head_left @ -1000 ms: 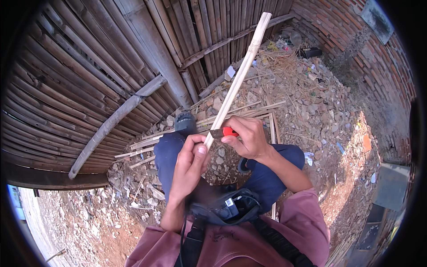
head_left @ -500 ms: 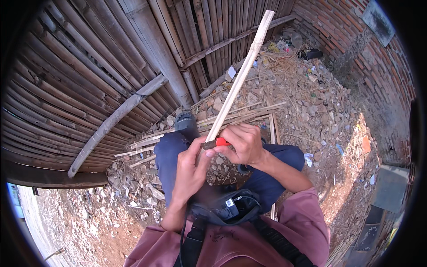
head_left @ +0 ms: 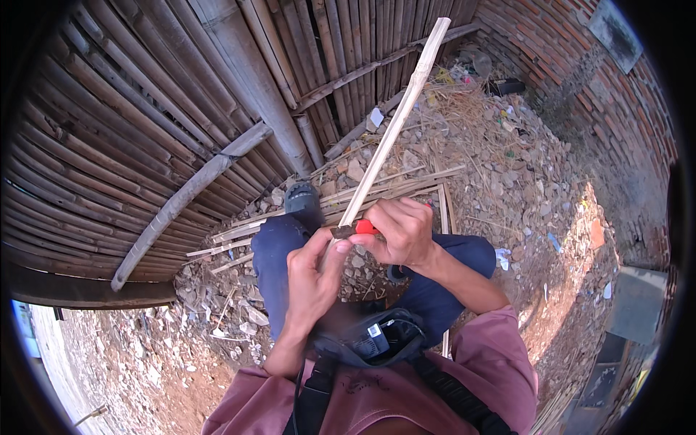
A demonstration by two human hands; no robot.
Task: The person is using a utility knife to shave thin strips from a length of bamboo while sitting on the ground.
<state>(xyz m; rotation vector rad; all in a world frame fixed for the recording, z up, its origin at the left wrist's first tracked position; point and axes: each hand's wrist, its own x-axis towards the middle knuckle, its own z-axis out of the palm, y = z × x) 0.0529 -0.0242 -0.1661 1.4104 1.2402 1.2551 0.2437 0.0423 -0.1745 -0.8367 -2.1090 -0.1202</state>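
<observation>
A long pale split-bamboo strip (head_left: 391, 130) slants up and away to the right from between my hands. My left hand (head_left: 313, 272) pinches its near end between thumb and fingers. Wrapped round the red handle of a knife (head_left: 365, 227) is my right hand (head_left: 401, 230), its thumb close to the left thumb. The short dark blade (head_left: 341, 232) lies across the strip's near end, right at my left fingertips. Part of the handle is hidden inside the right fist.
Several bamboo strips (head_left: 406, 190) lie on the rubble beyond my knees. A bamboo-pole wall (head_left: 130, 145) rises at the left and ahead, a brick wall (head_left: 551, 43) at the right. A black bag (head_left: 370, 337) sits at my waist. Stones and litter cover the ground.
My right hand and the knife have shifted very slightly right. The strip stays in my left hand at nearly the same slant.
</observation>
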